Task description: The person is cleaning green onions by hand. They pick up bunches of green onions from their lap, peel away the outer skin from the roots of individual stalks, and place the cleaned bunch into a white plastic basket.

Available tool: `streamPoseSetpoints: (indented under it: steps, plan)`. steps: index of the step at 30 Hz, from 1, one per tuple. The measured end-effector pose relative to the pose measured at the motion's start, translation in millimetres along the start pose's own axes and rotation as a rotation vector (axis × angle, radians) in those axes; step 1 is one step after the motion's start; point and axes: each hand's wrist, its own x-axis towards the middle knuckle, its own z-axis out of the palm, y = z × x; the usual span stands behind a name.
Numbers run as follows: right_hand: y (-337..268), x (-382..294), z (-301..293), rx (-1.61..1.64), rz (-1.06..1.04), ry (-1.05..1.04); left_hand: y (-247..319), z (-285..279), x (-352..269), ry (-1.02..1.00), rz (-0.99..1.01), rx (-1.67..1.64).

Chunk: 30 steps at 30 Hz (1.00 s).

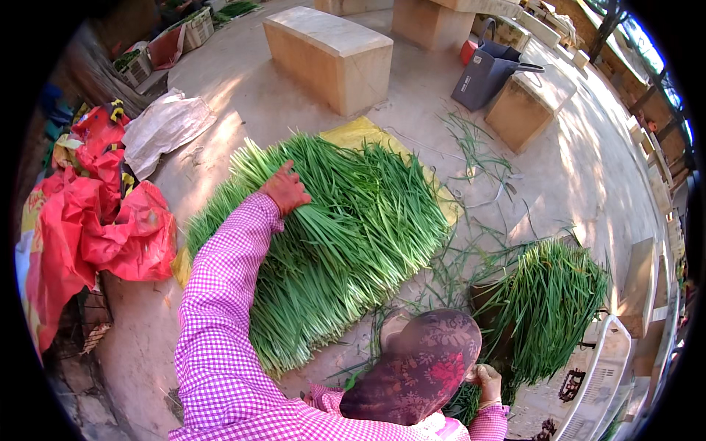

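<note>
A broad pile of long, thin green leaves with pale stems, like garlic chives (353, 220), lies before me on a yellow sheet (361, 131). My left hand (285, 187) rests on its upper left part with bent fingers. Leaves fan out beneath the palm, and the fingers' undersides are hidden, so a grip cannot be told. My right hand (487, 380) is low at the right, fingertips close together; anything between them is too small to tell. A rounded form in dark floral cloth (413, 364) stands between my arms. Another heap of green leaves (557, 303) lies above my right hand.
Crumpled red plastic sacking (121, 231) and a white sack (165, 129) lie at the left. A white plastic crate (601, 369) is at lower right. Stone blocks (331, 60) and a dark bag (482, 74) stand farther off. Loose leaves (477, 146) litter the concrete floor.
</note>
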Motion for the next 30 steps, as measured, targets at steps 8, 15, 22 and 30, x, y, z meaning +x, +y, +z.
streamPoseSetpoints:
  steps: [8, 15, 22, 30]
  plan:
    - [8.7, 0.8, 25.9, -0.204, 0.043, -0.060, 9.2, 139.2, 22.8, -0.187, -0.751, -0.564]
    - [39.1, 9.1, 14.8, -0.116, 0.025, -0.057, 1.0, 64.2, -1.7, -0.328, -0.672, -0.739]
    - [43.7, 12.4, 13.4, -0.451, -0.028, -0.082, -44.7, 157.9, -27.6, 0.503, -1.150, -1.238]
    - [44.6, 5.0, 7.4, -0.374, 0.065, -0.186, -8.7, 212.4, -29.4, 0.709, -1.329, -1.438]
